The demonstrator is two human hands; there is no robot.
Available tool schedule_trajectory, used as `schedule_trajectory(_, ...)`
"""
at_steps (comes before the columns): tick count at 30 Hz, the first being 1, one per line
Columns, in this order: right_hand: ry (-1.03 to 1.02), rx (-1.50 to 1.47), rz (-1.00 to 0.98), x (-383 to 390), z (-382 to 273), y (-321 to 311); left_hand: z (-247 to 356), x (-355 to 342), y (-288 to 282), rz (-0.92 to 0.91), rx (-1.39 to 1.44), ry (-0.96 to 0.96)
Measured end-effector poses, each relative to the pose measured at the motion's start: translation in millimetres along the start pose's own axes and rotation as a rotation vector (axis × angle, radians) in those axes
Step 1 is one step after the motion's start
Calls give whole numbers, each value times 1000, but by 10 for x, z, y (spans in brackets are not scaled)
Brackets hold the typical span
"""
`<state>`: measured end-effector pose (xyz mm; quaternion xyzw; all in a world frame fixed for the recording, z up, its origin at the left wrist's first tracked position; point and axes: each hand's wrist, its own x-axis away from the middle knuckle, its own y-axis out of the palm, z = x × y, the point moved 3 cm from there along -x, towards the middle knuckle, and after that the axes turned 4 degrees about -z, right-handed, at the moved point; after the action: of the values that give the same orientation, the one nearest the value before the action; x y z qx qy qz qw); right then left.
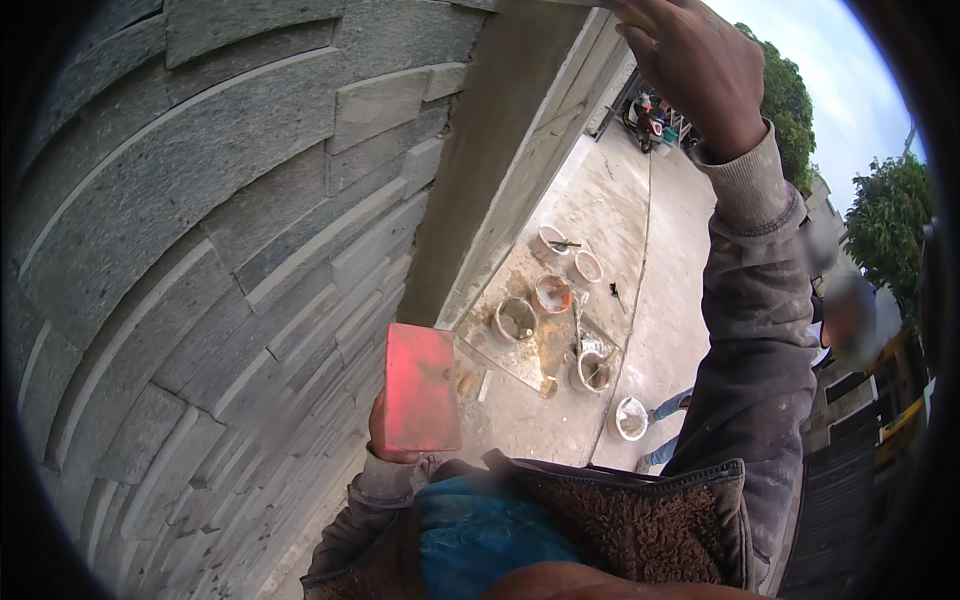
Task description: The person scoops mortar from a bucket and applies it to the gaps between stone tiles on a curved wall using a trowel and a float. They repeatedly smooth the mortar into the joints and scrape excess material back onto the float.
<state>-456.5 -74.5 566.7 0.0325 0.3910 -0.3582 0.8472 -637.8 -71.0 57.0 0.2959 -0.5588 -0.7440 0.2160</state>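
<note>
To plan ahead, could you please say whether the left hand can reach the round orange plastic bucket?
Probably not: the left hand holds a red rectangular board, and the bucket stands well below it.

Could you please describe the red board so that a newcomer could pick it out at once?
Start from the grey stone-clad wall filling the picture's left side. Follow it right to the lower centre, where the left hand holds a rectangular red board. Its flat, bright red, grey-smudged face sets it apart from the round buckets on the ground beyond.
</note>
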Motion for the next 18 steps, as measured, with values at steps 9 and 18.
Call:
schedule_trajectory(9,55,-14,-85,51,24,-121,-16,7,92,-30,-200,58)
schedule_trajectory(18,46,26,-72,-18,31,-20,-15,5,119,-15,-101,21)
